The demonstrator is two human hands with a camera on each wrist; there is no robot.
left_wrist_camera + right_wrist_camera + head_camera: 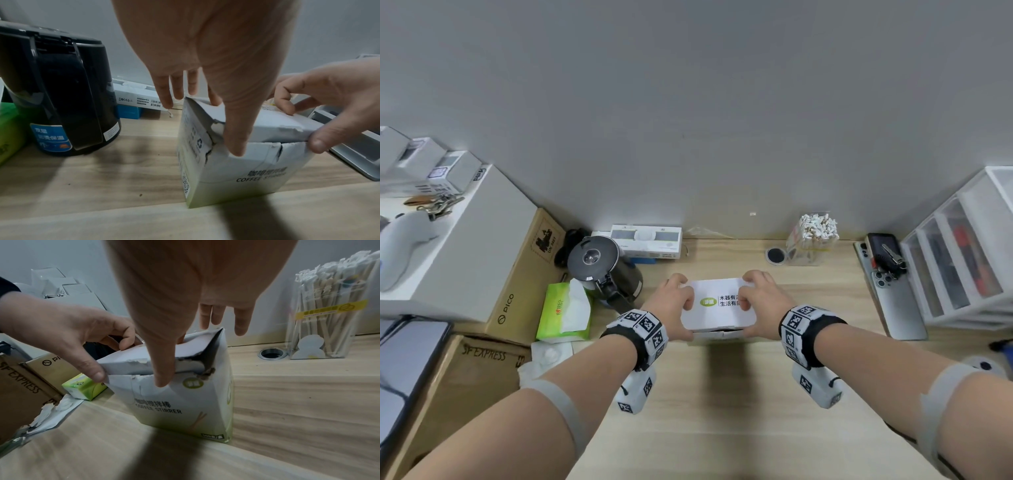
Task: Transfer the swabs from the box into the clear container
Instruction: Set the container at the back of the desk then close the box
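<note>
At frame centre, our left hand and right hand pinch the white box's torn top flap; clear container upper right.

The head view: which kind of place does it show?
Probably an office desk or pantry corner: a wooden desk against a plain wall, shipping cartons, an electric kettle and plastic drawers.

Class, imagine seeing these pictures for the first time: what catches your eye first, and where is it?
Both hands, left hand and right hand, grip the torn top flap of a white and green box at the middle of the wooden desk. Behind it, by the wall, stands a clear container packed with wrapped sticks.
</note>
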